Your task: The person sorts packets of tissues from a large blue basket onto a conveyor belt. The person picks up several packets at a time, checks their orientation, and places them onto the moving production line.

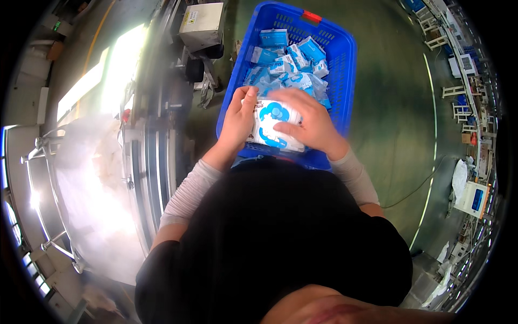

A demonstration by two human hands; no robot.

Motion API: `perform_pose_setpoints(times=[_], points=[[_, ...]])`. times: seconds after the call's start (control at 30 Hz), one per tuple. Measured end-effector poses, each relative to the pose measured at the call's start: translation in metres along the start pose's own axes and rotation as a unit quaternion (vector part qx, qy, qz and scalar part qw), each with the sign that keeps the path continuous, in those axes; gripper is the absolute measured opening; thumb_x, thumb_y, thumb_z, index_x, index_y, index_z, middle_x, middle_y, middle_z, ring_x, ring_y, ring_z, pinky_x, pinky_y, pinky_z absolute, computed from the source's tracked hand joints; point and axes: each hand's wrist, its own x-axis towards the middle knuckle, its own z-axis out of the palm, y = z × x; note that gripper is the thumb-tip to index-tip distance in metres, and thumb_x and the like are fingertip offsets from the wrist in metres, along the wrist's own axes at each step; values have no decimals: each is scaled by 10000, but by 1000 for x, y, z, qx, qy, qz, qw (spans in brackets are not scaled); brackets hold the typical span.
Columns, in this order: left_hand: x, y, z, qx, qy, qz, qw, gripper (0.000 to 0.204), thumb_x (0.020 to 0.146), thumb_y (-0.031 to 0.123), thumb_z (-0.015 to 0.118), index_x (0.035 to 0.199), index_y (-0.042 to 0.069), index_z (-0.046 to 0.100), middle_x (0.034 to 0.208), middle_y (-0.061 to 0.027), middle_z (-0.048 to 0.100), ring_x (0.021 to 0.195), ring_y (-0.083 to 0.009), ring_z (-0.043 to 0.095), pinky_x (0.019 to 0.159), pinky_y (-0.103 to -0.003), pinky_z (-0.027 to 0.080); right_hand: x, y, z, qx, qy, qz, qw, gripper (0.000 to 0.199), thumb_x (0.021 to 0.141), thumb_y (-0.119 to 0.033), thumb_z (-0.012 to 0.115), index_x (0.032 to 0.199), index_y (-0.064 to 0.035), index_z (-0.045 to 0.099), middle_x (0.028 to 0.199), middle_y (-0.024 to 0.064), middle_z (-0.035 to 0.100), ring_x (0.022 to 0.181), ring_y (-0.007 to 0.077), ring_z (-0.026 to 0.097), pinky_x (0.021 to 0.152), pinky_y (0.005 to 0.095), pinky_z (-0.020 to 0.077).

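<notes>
A white soft pack with blue cloud-like print (274, 125) is held over the near end of a blue plastic basket (345, 70). My left hand (239, 117) grips the pack's left side, its thumb up near the top corner. Across the upper right of the pack lies my right hand (308, 120), somewhat blurred, thumb on the printed face and fingers over the top edge. Whether those fingers grip or only press cannot be made out. Beyond my hands, several similar blue-and-white packs (294, 59) lie jumbled in the basket.
Left of the basket stand a pale metal box (202, 26) and a machine with metal rails (154, 162). A shiny clear sheet (91, 189) covers the far left side. Green floor (394, 108) runs along the right, with benches (453, 90) and a white device (472, 198) beyond.
</notes>
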Motion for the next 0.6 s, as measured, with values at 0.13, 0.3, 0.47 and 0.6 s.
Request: perform_pose_setpoints(times=[0.13,0.3,0.47,0.6], points=[[-15,-4,-16,-160,-34,-76,984,445,1005,308,444,1308,-17,424,1064,-96,588,903,-132,570,793,-262,461,-3,6,10,-142,21,-9,990,204,805,-220,699,940,-68,681,854,80,656,760,251,637,653,325,509],[-32,-33,-20,-56,-247,-182,950,520,898,177,630,1331,-11,413,1177,-100,582,1052,-152,559,877,-269,433,-22,12,33,62,-83,55,993,211,855,-231,649,954,-46,674,866,100,657,764,242,643,647,321,499],[-35,-33,-39,3,-142,-192,971,422,940,250,563,1289,34,464,1199,-92,589,1087,-166,567,860,-264,430,-78,102,35,32,-25,255,966,405,870,-300,633,1190,-58,575,1092,144,620,971,289,616,813,350,489],[-30,-45,-63,-7,-76,-190,979,368,951,227,542,1270,52,484,1177,-85,606,1078,-155,571,851,-262,430,-119,154,56,-126,-118,193,966,584,824,-327,679,1302,-63,472,1233,169,546,1096,345,549,880,402,466]])
